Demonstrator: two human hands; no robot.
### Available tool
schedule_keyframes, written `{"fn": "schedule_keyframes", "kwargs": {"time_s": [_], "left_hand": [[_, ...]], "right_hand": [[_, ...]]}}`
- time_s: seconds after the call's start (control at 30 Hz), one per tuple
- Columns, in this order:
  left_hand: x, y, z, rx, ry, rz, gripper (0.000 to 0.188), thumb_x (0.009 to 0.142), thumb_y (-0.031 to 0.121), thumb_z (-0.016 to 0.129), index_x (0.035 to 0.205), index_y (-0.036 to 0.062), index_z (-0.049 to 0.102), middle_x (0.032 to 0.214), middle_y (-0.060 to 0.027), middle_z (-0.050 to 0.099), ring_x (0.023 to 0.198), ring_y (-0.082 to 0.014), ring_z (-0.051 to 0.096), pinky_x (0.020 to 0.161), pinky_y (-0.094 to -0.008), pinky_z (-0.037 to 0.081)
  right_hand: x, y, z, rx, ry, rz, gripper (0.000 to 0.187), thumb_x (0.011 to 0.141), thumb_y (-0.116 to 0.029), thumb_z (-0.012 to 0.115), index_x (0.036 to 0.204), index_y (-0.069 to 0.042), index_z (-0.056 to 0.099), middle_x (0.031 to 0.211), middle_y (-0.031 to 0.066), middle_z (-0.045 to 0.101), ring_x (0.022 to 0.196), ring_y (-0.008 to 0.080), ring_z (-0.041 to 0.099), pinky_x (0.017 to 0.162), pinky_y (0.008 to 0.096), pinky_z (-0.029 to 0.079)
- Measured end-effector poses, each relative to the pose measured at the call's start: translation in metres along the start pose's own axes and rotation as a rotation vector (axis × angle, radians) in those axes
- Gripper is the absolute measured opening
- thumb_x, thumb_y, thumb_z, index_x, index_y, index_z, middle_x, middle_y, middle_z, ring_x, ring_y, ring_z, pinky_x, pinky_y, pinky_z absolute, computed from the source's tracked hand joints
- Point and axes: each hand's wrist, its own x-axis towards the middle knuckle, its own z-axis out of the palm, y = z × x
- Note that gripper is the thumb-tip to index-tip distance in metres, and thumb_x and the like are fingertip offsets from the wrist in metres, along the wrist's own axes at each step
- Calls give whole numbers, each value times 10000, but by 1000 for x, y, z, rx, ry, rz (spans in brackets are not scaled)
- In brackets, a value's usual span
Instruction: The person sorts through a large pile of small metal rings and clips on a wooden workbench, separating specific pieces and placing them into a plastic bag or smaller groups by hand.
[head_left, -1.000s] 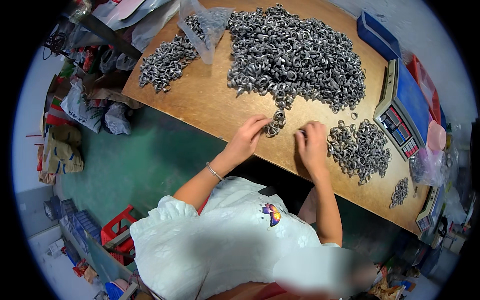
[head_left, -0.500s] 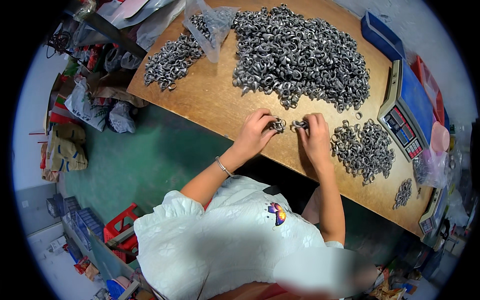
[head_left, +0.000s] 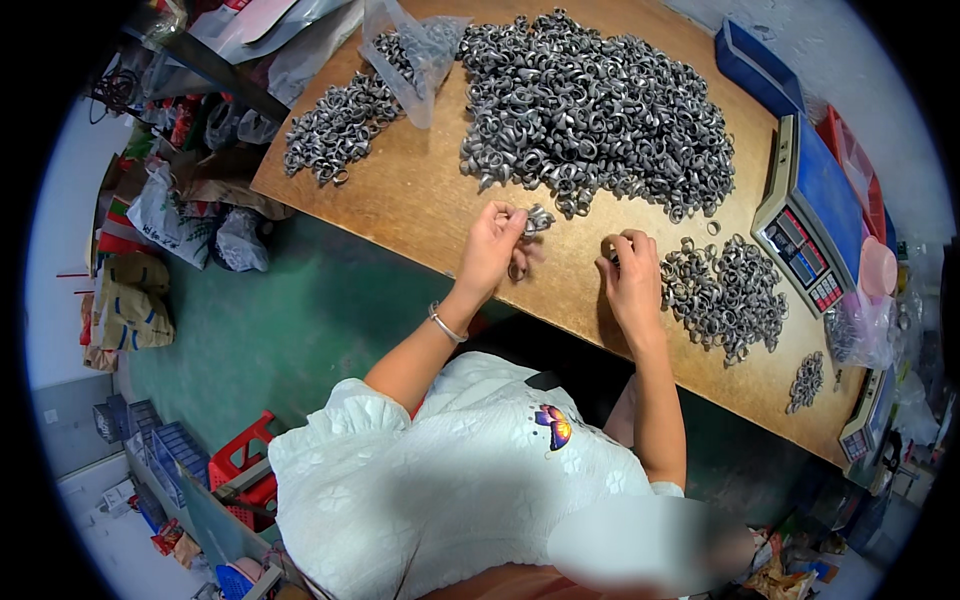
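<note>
The person wears a pale, whitish top [head_left: 350, 500] with raised floral texturing in its cloth; the left sleeve [head_left: 345, 408] is short, loose and gathered into ruffles; a butterfly print [head_left: 553, 428] in purple, orange and yellow decorates the front; a slim, silvery bangle [head_left: 437, 319] circles the wrist of the left hand [head_left: 486, 248]; the top is blurred in places.

The brown table [head_left: 420, 190] has a wood-toned top. A large heap [head_left: 600, 120] of grey rings covers its far middle. A left heap [head_left: 335, 130] lies near the left edge, with a clear bag [head_left: 418, 85] partly over it. To the right are a medium heap [head_left: 725, 300], a small heap [head_left: 806, 384], one loose ring [head_left: 713, 232], a scale [head_left: 800, 240] and a blue bin [head_left: 757, 70].
</note>
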Motion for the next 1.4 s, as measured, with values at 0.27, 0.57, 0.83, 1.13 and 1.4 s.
{"fn": "schedule_keyframes", "kwargs": {"time_s": [0.27, 0.57, 0.83, 1.13, 1.4], "left_hand": [[5, 3, 4, 475, -77, 237, 155, 904, -32, 527, 1055, -4, 545, 984, -56, 576, 798, -88, 577, 718, -206, 481], [10, 5, 5, 286, -59, 164, 172, 899, -27, 533, 1063, 4, 576, 1006, -35, 585, 837, -100, 585, 721, -220, 476], [17, -2, -21, 294, -61, 190, 51, 931, -2, 504, 951, 29, 540, 931, -22, 600, 830, -74, 566, 691, -206, 459], [5, 10, -15, 332, -64, 114, 129, 907, -38, 494, 1015, 16, 539, 1010, -42, 574, 867, -82, 562, 731, -212, 463], [3, 13, -20, 460, -116, 277, 146, 867, -71, 520, 961, -22, 620, 1107, -61, 547, 927, -113, 578, 764, -231, 489]], "right_hand": [[12, 16, 0, 485, 116, 356, 199, 899, -106, 588, 1047, 26, 598, 878, 119, 619, 696, 188, 588, 607, 297, 455], [6, 33, 1, 711, 84, 388, 329, 861, 3, 606, 1186, 28, 561, 935, 55, 642, 785, 114, 609, 704, 246, 496], [7, 25, 2, 175, 166, 194, 255, 845, -108, 656, 1063, 19, 625, 859, 149, 640, 685, 202, 608, 647, 301, 479], [9, -32, 15, 131, 68, -249, 331, 789, -53, 634, 1109, -10, 563, 1156, 132, 552, 1089, 311, 506, 939, 419, 390], [13, -27, 26, 225, 198, -206, 170, 738, -1, 616, 894, -29, 554, 892, 107, 576, 874, 288, 541, 796, 388, 397]]}}
